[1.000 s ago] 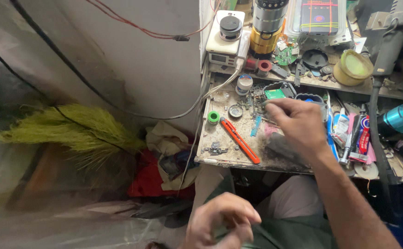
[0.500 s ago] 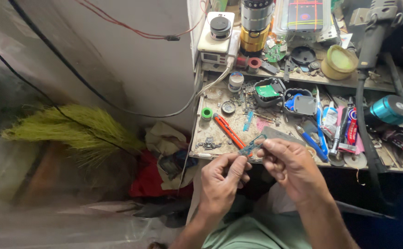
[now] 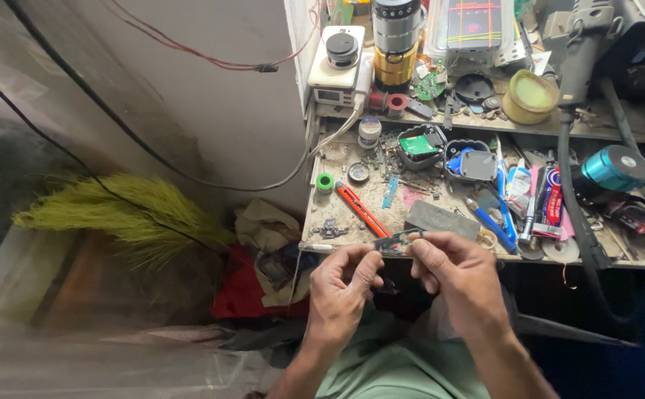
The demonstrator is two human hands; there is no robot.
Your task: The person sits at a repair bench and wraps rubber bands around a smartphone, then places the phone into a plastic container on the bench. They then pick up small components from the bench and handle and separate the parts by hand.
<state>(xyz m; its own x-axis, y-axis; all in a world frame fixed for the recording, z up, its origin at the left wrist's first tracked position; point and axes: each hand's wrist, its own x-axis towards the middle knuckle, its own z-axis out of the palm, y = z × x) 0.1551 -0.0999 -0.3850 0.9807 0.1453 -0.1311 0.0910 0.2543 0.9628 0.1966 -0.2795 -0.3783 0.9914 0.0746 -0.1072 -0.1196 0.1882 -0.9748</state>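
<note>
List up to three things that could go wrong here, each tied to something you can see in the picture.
1. The small circuit board is pinched only at its ends by the left hand and right hand, off the bench edge; a slip would likely drop it into the lap.
2. The orange utility knife lies close to the hands.
3. Loose small parts near the edge could be knocked off.

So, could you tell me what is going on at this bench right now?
A person seated at a cluttered workbench holds a small dark circuit board between both hands, just in front of the bench edge. The left hand pinches its left end, the right hand its right end. An orange knife and a grey flat piece lie on the bench behind.
</note>
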